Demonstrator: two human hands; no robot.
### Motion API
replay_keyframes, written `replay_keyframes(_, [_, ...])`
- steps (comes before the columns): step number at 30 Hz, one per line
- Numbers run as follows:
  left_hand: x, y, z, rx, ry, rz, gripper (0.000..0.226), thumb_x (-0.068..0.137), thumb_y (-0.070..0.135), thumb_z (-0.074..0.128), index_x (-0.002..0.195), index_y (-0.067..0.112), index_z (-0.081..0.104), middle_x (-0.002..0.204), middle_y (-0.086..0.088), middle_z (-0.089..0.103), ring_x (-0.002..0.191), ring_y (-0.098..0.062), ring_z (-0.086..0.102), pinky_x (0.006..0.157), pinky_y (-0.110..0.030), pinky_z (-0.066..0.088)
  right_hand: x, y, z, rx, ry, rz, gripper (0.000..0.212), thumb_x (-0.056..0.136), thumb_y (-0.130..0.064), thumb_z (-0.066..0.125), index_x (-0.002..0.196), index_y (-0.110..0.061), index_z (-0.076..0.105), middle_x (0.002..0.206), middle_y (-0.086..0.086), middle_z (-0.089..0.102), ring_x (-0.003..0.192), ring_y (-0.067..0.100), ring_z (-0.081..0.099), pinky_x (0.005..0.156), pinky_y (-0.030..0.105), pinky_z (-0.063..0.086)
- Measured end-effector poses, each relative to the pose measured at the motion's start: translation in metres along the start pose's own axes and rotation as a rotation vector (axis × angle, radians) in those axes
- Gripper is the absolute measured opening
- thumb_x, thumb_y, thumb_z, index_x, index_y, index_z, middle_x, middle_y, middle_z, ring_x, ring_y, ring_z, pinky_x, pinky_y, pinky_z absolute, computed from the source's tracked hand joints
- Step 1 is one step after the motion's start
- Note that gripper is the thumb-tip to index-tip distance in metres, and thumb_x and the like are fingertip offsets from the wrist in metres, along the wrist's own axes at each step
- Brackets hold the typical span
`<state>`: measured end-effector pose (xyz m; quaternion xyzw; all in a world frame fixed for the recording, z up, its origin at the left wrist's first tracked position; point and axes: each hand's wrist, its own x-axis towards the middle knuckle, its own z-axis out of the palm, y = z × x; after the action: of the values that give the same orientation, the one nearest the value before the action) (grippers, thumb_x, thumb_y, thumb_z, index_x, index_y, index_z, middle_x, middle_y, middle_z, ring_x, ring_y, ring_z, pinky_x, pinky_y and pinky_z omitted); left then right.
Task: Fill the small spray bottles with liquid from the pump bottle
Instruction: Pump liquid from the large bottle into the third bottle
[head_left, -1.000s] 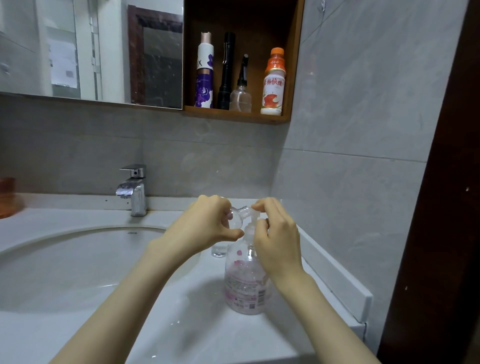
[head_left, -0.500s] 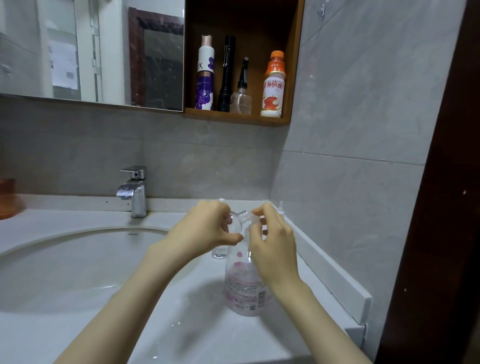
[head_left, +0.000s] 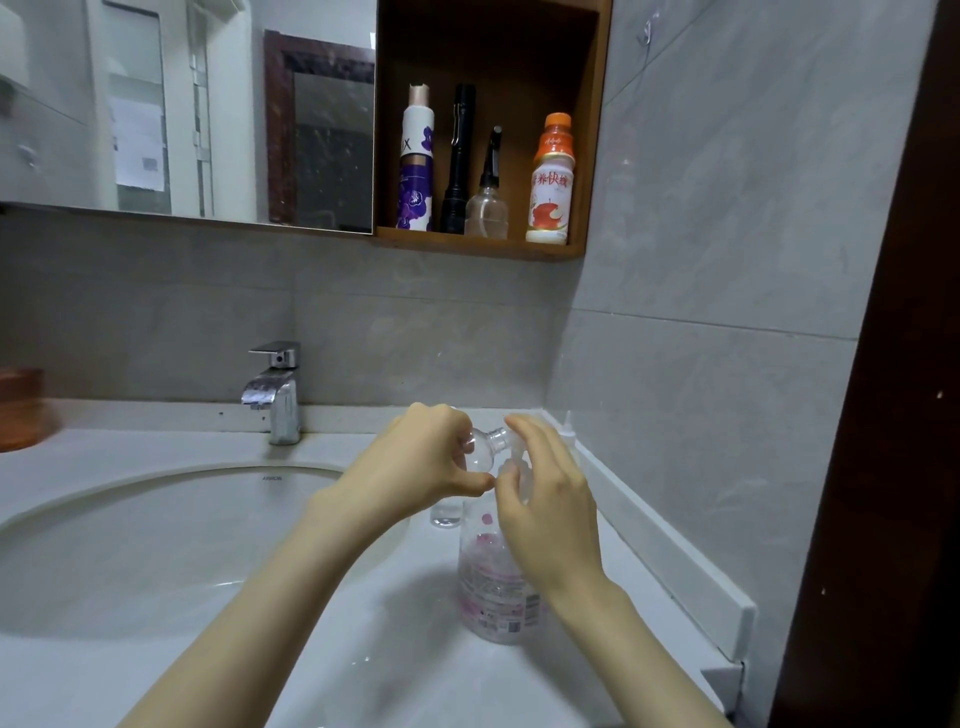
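Small spray bottle (head_left: 483, 451) tilted, pinched in the left hand (head_left: 426, 465); right hand (head_left: 548, 501) curled over the pump bottle (head_left: 493, 592) head. If the neck slips off the spout, liquid hits the bench (head_left: 363, 654).

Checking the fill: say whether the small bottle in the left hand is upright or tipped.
Tipped. The left hand holds the small bottle sideways, neck pointing right toward the right hand over the pump bottle.

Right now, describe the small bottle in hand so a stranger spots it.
Right of the white sink basin, a clear pink-labelled pump bottle stands. At its top the left hand holds a small clear round-bodied bottle tipped sideways, unlike the clear upright bottle behind.
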<state>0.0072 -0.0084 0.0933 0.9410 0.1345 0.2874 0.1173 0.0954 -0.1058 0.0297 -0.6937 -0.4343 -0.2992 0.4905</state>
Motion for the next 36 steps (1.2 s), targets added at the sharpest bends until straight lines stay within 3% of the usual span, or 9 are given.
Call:
replay_keyframes(3, [0.002, -0.002, 0.001, -0.009, 0.005, 0.007, 0.027, 0.072, 0.031, 0.075, 0.081, 0.011, 0.058, 0.075, 0.001, 0.068, 0.070, -0.016, 0.062, 0.067, -0.029, 0.050, 0.000, 0.003, 0.002, -0.062, 0.101, -0.059, 0.045, 0.082, -0.019, 0.036, 0.117, -0.010, 0.063, 0.119, -0.001, 0.064, 0.111, 0.008, 0.050, 0.092, 0.026, 0.043])
replay_keyframes(7, [0.001, -0.007, 0.005, -0.039, 0.027, 0.025, 0.028, 0.072, 0.031, 0.075, 0.081, 0.011, 0.059, 0.070, 0.006, 0.064, 0.062, -0.010, 0.057, 0.061, -0.025, 0.046, 0.006, 0.004, -0.002, -0.190, 0.199, -0.142, 0.041, 0.075, -0.017, 0.038, 0.099, -0.015, 0.072, 0.104, -0.006, 0.071, 0.100, 0.014, 0.064, 0.083, 0.021, 0.038])
replay_keyframes(11, [0.000, -0.009, 0.008, -0.052, 0.044, 0.028, 0.026, 0.073, 0.031, 0.074, 0.074, 0.013, 0.056, 0.064, 0.012, 0.059, 0.062, -0.007, 0.056, 0.060, -0.025, 0.046, 0.008, 0.006, -0.003, -0.221, 0.228, -0.178, 0.040, 0.075, -0.016, 0.038, 0.096, -0.017, 0.072, 0.100, -0.008, 0.072, 0.097, 0.008, 0.061, 0.076, 0.023, 0.033])
replay_keyframes(13, [-0.001, -0.011, 0.010, -0.030, 0.029, 0.030, 0.029, 0.073, 0.032, 0.074, 0.068, 0.016, 0.050, 0.063, 0.011, 0.059, 0.063, -0.011, 0.058, 0.060, -0.028, 0.046, 0.004, 0.007, -0.002, -0.255, 0.206, -0.195, 0.039, 0.075, -0.015, 0.038, 0.096, -0.018, 0.071, 0.101, -0.009, 0.071, 0.096, 0.007, 0.061, 0.075, 0.024, 0.033])
replay_keyframes(17, [-0.001, -0.012, 0.015, -0.064, 0.016, 0.024, 0.028, 0.073, 0.031, 0.075, 0.072, 0.021, 0.049, 0.060, 0.014, 0.055, 0.059, 0.000, 0.053, 0.055, -0.017, 0.038, 0.002, 0.008, -0.004, -0.277, 0.145, -0.174, 0.040, 0.075, -0.016, 0.038, 0.097, -0.018, 0.070, 0.101, -0.009, 0.071, 0.095, 0.009, 0.065, 0.077, 0.023, 0.032])
replay_keyframes(24, [0.003, -0.007, 0.011, -0.060, 0.022, 0.001, 0.026, 0.072, 0.030, 0.075, 0.078, 0.013, 0.057, 0.066, 0.011, 0.059, 0.060, -0.004, 0.054, 0.054, -0.016, 0.038, 0.008, -0.001, -0.017, -0.314, 0.015, -0.136, 0.042, 0.075, -0.020, 0.035, 0.101, -0.019, 0.069, 0.102, -0.010, 0.070, 0.101, 0.014, 0.065, 0.078, 0.031, 0.045])
replay_keyframes(28, [0.004, -0.005, 0.008, -0.036, 0.010, 0.004, 0.027, 0.072, 0.032, 0.075, 0.079, 0.014, 0.056, 0.070, 0.007, 0.061, 0.063, -0.009, 0.056, 0.055, -0.019, 0.039, 0.008, -0.005, -0.020, -0.162, -0.110, -0.012, 0.046, 0.085, -0.023, 0.031, 0.118, -0.018, 0.063, 0.118, -0.009, 0.064, 0.108, 0.011, 0.056, 0.090, 0.026, 0.040])
replay_keyframes(32, [0.002, -0.004, 0.004, -0.027, 0.024, 0.009, 0.027, 0.072, 0.032, 0.075, 0.081, 0.013, 0.058, 0.069, 0.008, 0.060, 0.064, -0.010, 0.057, 0.056, -0.018, 0.040, 0.011, -0.008, -0.020, 0.136, -0.094, 0.131, 0.027, 0.097, -0.018, 0.046, 0.116, -0.016, 0.065, 0.115, -0.008, 0.065, 0.101, 0.003, 0.057, 0.090, 0.021, 0.046])
replay_keyframes(36, [-0.001, -0.004, 0.006, -0.047, 0.042, 0.009, 0.027, 0.072, 0.030, 0.075, 0.082, 0.010, 0.060, 0.068, 0.007, 0.061, 0.065, -0.010, 0.059, 0.059, -0.020, 0.044, 0.007, -0.006, -0.014, 0.052, -0.033, 0.041, 0.031, 0.096, -0.021, 0.042, 0.115, -0.015, 0.066, 0.113, -0.009, 0.066, 0.101, 0.005, 0.058, 0.088, 0.020, 0.046])
